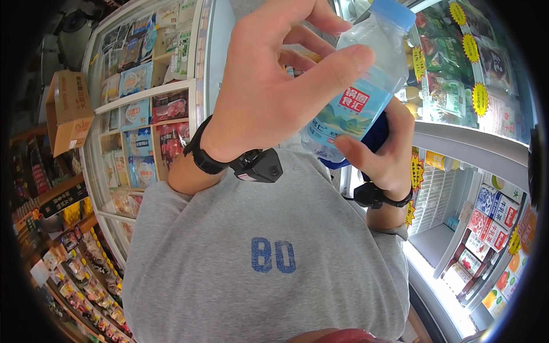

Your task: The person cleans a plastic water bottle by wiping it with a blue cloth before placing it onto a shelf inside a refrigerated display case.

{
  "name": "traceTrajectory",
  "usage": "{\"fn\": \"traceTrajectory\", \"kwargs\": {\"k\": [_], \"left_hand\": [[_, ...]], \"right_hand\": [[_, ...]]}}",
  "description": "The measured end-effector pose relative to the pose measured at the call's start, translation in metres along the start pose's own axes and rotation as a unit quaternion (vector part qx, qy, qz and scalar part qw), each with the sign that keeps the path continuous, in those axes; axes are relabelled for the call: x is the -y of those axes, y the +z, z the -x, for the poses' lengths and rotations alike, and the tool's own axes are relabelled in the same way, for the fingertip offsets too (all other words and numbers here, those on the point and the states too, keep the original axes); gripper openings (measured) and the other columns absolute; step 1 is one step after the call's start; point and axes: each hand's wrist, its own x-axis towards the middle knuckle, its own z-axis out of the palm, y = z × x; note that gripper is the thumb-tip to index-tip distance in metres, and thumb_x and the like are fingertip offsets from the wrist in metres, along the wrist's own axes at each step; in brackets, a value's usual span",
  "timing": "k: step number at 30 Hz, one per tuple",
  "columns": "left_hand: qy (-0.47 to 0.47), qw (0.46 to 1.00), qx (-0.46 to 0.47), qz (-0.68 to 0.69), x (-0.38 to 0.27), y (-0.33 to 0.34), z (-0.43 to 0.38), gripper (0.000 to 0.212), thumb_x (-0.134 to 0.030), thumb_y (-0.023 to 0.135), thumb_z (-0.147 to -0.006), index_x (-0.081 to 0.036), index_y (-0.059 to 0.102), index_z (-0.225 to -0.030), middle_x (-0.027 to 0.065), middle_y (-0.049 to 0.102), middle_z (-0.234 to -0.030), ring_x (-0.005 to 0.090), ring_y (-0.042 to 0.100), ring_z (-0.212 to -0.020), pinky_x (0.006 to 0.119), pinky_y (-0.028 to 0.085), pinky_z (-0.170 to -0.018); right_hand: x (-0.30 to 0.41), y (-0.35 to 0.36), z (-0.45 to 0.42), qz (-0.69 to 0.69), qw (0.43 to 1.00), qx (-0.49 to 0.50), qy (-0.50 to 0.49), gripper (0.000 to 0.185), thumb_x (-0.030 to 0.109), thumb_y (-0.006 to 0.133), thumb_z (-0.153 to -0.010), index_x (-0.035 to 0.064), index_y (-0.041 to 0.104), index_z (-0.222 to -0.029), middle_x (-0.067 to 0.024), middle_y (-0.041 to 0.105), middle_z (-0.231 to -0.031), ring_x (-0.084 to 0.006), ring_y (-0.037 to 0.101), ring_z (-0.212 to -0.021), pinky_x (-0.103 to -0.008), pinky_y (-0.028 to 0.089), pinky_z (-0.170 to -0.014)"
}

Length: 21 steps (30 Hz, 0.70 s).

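A clear plastic bottle (364, 85) with a light blue cap and a blue landscape label stands tilted near the top of the view. My right hand (381, 145) grips its lower part, thumb against the label's lower edge. A dark blue thing (375, 135), its kind unclear, shows between that hand and the bottle. My left hand (279, 81) is at the bottle's left, fingers curved and apart, its thumb across the bottle's front; whether it touches the bottle cannot be told. Both wrists wear black straps with small devices. The bottle's back is hidden.
A glass-topped freezer (148, 90) with packaged food stands at left, a cardboard box (70, 111) beyond it. Snack shelves (81, 278) lie lower left. On the right is a lit refrigerated case (472, 145) with bags, bottles, drink cartons (493, 214) and yellow tags.
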Motion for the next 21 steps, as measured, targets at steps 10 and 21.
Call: {"fn": "traceTrajectory", "kwargs": {"k": [10, 21], "left_hand": [[0.000, 1.000, -0.001, 0.005, 0.001, -0.003, 0.004, 0.042, -0.021, 0.070, -0.091, -0.001, 0.054, -0.124, 0.0096, 0.063, -0.118, 0.0140, 0.061, -0.105, 0.028, 0.052, -0.084], [0.021, 0.999, -0.013, 0.022, 0.000, 0.011, 0.001, 0.045, -0.023, 0.070, -0.092, -0.001, 0.053, -0.127, 0.0096, 0.061, -0.122, 0.0145, 0.060, -0.108, 0.029, 0.052, -0.086]], "right_hand": [[0.000, -0.001, 0.001, -0.004, 1.000, 0.017, -0.002, 0.057, 0.019, 0.081, -0.067, -0.0047, 0.067, -0.117, -0.0108, 0.074, -0.095, -0.0148, 0.069, -0.084, -0.0268, 0.053, -0.078], [0.000, -0.001, -0.005, 0.124, 0.990, 0.017, -0.072, 0.059, 0.021, 0.084, -0.068, -0.0037, 0.065, -0.118, -0.0102, 0.070, -0.093, -0.0147, 0.066, -0.080, -0.0281, 0.053, -0.073]]}}
